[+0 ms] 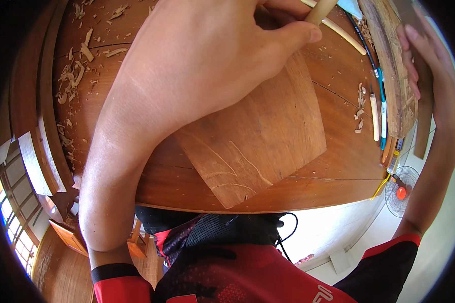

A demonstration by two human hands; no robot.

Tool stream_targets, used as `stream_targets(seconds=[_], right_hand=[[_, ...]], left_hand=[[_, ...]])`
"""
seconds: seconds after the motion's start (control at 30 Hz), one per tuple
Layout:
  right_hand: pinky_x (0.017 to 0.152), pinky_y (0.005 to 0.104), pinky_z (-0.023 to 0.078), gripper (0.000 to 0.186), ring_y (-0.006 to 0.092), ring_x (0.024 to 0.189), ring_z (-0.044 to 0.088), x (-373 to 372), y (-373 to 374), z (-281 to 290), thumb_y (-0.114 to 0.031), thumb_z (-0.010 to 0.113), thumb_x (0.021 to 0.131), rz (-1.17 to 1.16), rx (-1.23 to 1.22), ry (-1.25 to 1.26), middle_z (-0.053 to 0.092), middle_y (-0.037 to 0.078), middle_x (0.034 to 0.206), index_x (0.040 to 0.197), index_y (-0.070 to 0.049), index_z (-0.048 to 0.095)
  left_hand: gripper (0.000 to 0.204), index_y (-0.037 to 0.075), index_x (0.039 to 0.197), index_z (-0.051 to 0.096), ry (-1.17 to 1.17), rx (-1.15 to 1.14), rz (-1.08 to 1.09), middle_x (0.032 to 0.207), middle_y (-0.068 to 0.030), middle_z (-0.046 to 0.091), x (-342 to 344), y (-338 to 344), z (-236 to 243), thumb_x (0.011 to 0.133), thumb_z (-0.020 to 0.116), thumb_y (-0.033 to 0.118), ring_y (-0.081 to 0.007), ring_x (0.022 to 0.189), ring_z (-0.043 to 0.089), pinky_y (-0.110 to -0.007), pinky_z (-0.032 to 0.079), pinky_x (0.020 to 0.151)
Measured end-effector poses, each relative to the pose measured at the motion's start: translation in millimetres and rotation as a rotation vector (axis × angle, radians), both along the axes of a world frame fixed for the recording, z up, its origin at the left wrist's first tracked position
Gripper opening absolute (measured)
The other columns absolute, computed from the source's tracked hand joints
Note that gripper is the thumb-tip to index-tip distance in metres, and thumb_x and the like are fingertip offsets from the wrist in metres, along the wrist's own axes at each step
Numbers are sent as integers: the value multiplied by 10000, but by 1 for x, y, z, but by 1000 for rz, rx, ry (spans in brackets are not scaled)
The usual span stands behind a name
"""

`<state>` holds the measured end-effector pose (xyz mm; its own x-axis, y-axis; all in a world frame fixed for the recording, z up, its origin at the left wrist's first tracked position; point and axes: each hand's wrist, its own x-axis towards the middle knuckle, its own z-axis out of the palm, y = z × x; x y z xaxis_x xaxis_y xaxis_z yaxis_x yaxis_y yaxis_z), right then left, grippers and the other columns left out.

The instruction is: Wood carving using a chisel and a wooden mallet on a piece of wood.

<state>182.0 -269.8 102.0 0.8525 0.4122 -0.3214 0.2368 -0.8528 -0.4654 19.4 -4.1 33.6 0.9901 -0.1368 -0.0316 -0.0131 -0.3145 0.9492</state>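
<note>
My left hand (212,48) reaches across the brown wooden table (182,194) from the lower left. Its thumb presses on a round, pale wooden stick (322,11) at the top; the other fingers are mostly hidden. Below the hand lies a flat, tilted wooden board (268,136) with pale curved lines near its front corner. At the far right, my right hand (423,48) has its fingers stretched out beside a thick, rough wooden block (393,76). A brown wooden strip (425,116) runs below that hand. I cannot tell whether the fingers touch the block.
Wood shavings (72,81) lie along the table's left side. A teal and white toothbrush (382,111), a small pale-handled tool (374,116), a black pencil-like stick (361,35) and a pale rod (346,38) lie by the block. A fan (401,189) stands beyond the right edge.
</note>
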Motion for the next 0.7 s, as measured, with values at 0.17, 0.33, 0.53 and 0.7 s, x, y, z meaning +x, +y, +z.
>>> stream_targets(seconds=[0.17,0.33,0.53,0.7], right_hand=[[412,163,387,690,25,504,447,-25,8,-9,-380,571,994,29,85,-101,510,10,832,1541,-42,323],[415,163,393,687,25,497,442,-29,18,-15,-378,568,997,-15,134,-127,507,4,805,1538,-31,323],[409,157,400,651,22,489,436,-36,22,-19,-389,552,1003,13,92,-132,498,-3,799,1515,-36,360],[393,158,387,654,18,479,426,-39,15,-22,-385,553,1001,77,63,-108,501,18,819,1526,-50,353]], left_hand=[[185,-48,992,737,-404,199,143,752,-148,623,-4,-10,-18,884,689,95,-215,651,552,-363,423,592],[178,-41,976,744,-402,240,158,745,-132,603,-6,-8,-24,871,698,95,-220,658,528,-372,404,598],[174,-34,972,748,-390,417,202,753,-124,595,-9,-22,-15,866,703,97,-216,666,532,-368,405,601],[177,-29,980,749,-522,121,91,767,-121,601,-2,-3,-38,864,703,96,-218,686,553,-356,418,605]])
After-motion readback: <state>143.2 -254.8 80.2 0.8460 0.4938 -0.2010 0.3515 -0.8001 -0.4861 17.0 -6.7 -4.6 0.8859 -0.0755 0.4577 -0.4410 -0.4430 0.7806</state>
